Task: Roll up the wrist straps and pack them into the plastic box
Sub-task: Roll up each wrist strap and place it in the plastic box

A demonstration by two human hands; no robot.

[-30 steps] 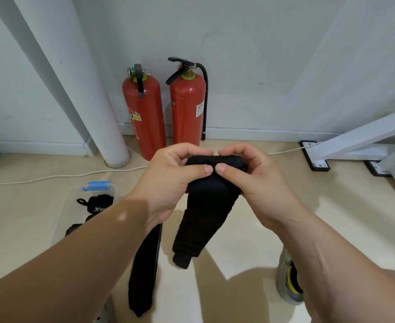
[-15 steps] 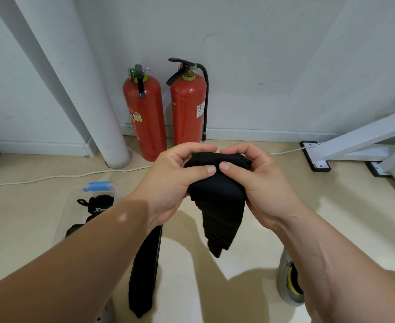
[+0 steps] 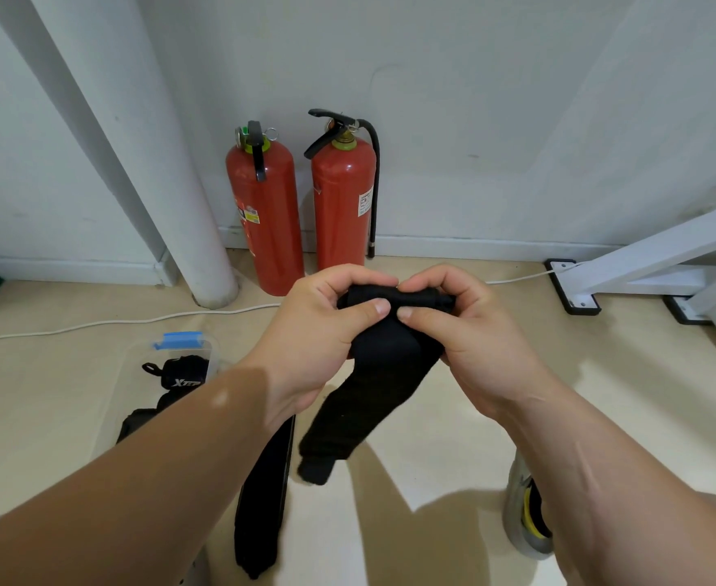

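Both hands hold one black wrist strap point(image 3: 373, 399) in the air at the middle of the view. My left hand point(image 3: 318, 332) and my right hand point(image 3: 453, 327) pinch its rolled top end, thumbs meeting in front. The loose tail hangs down and to the left. A second black strap point(image 3: 263, 505) lies flat on the floor below my left forearm. The clear plastic box point(image 3: 204, 348) with a blue clip sits on the floor at the left, with rolled black straps point(image 3: 178, 374) inside, partly hidden by my left arm.
Two red fire extinguishers point(image 3: 267, 213) point(image 3: 341, 205) stand against the wall behind my hands. A white pipe point(image 3: 157, 162) rises at the left, a white cable point(image 3: 94, 325) crosses the floor, a white frame point(image 3: 643, 264) stands at the right. A shoe point(image 3: 525, 518) is at lower right.
The hanging tail of the held strap swung: it drew up short half a second ago and now hangs longer, angled to the lower left. Both hands stayed in place on the roll.
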